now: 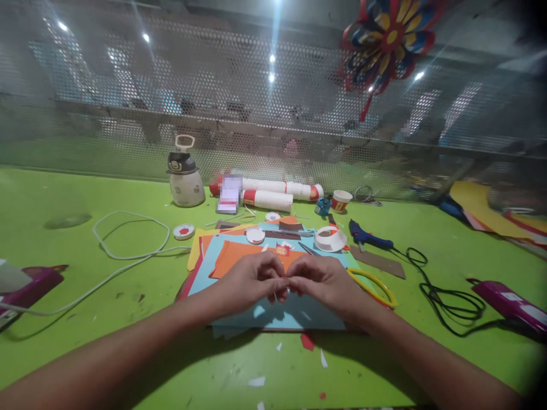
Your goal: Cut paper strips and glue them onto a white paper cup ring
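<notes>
Left hand (265, 279) and right hand (315, 279) meet at centre, thumbs and fingers bent inward, tips touching or nearly so. Fingers hide whatever may lie between; cannot tell whether either grip is clamped on anything.

Directly beneath: layered light-blue paper sheets (316, 317) on a bright green tabletop (205, 378). On these, just beyond the hands, a flat orange paper piece (231, 259), partly covered by the fingers. A small red paper piece with a gold pattern (282, 250) lies on the orange, just past the knuckles.

Farther back on the pile: a round white disc (255, 236) and, to its right, a white paper ring (331, 246). A yellow loop (387, 289) lies just beside the right wrist.

Right of the pile: a flat brown strip (380, 263), a dark-blue glue gun (371, 237) near it, black cable coiled beyond.

Back of table, left to right: a white bottle with dark lid and carry loop (187, 188); an upright phone, screen blurred (229, 196); nested white-and-red paper cups lying sideways (273, 201); a small blue bottle (323, 205); a single white-and-red cup (341, 200), upright.

Near edge: a red scrap (306, 341) and several white scraps (257, 381).
</notes>
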Demonstrator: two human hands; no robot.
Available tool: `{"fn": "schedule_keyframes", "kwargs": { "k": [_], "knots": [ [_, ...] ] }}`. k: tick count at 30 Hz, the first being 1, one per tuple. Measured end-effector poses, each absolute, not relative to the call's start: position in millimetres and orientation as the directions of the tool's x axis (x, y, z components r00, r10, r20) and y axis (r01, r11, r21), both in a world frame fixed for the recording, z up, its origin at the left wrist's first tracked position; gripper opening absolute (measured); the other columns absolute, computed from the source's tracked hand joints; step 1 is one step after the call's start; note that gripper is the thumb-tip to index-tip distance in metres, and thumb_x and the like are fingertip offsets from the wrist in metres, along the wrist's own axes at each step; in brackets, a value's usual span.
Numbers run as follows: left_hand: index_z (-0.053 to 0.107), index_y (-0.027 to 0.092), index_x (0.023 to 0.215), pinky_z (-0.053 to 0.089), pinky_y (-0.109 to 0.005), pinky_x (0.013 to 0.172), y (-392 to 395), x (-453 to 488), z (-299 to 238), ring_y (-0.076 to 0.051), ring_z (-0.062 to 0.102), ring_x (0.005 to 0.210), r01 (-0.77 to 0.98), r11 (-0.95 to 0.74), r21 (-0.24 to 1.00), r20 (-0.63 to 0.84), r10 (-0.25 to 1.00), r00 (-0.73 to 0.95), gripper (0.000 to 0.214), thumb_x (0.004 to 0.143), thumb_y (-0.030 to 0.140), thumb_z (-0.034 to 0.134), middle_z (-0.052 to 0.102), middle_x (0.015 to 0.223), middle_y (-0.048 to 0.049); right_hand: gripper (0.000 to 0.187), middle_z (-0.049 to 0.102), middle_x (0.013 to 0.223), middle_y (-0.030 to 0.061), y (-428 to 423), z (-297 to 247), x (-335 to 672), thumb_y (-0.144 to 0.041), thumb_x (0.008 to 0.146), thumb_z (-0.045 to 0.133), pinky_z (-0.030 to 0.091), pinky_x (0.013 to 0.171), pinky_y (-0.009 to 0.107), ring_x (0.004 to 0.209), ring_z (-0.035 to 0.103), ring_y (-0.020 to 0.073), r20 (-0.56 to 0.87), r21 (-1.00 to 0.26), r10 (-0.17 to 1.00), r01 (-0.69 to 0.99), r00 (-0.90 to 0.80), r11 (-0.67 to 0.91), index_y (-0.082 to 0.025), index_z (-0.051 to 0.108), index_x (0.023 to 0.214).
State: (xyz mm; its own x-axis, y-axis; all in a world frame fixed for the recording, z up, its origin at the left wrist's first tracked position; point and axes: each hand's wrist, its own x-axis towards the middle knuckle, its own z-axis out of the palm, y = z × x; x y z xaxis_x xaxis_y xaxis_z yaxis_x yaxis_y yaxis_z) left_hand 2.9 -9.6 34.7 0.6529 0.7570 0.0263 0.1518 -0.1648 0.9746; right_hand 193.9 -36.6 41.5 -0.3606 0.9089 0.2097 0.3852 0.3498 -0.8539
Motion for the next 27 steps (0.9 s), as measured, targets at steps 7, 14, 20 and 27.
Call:
{"fn": "schedule_keyframes", "kwargs": {
  "k": [7,14,20,27],
  "knots": [
    [0.065,0.017,0.078,0.048,-0.027,0.059,-4.8,2.7,30.6,-0.015,0.061,0.062,0.162,-0.219,0.962,0.089,0.815,0.572,0.016,0.082,0.031,0.059,0.066,0.068,-0.003,0.01,0.066,0.071,-0.0001,-36.1,33.6,192.6,-0.016,0.083,0.058,0.048,0.062,0.026,0.064,0.059,0.013,0.278,-0.8,0.902,0.441,-0.329,0.407,-0.018,0.067,0.079],
    [0.068,0.02,0.078,0.042,-0.029,0.069,-15.1,2.6,29.8,-0.017,0.059,0.071,0.301,-0.472,0.829,0.21,0.761,0.614,0.014,0.084,0.023,0.055,0.068,0.075,-0.0032,0.008,0.062,0.071,0.0015,-40.4,36.8,194.1,-0.016,0.081,0.062,0.043,0.062,0.028,0.065,0.055,0.0148,0.246,-0.712,0.886,0.547,-0.393,0.44,-0.017,0.067,0.075],
    [0.062,0.02,0.089,0.047,-0.027,0.064,-8.4,-4.1,37.4,-0.017,0.063,0.072,0.388,-0.503,0.773,0.203,0.775,0.599,0.018,0.084,0.036,0.056,0.068,0.08,-0.0039,0.01,0.064,0.07,0.0024,-40.8,41.5,194.3,-0.016,0.08,0.059,0.043,0.063,0.028,0.066,0.056,0.0155,0.164,-0.761,0.906,0.534,-0.391,0.369,-0.016,0.066,0.073],
    [0.061,0.016,0.106,0.05,-0.039,0.077,80.2,-25.4,28.8,-0.025,0.064,0.087,0.694,-0.377,0.613,0.177,0.922,0.345,0.035,0.079,0.038,0.061,0.069,0.098,-0.0118,0.011,0.061,0.069,0.0027,-29.6,31.5,200.5,-0.026,0.076,0.061,0.043,0.058,0.028,0.063,0.054,0.0157,-0.003,-0.881,0.932,0.442,-0.362,0.169,-0.015,0.065,0.075]
  ]
}}
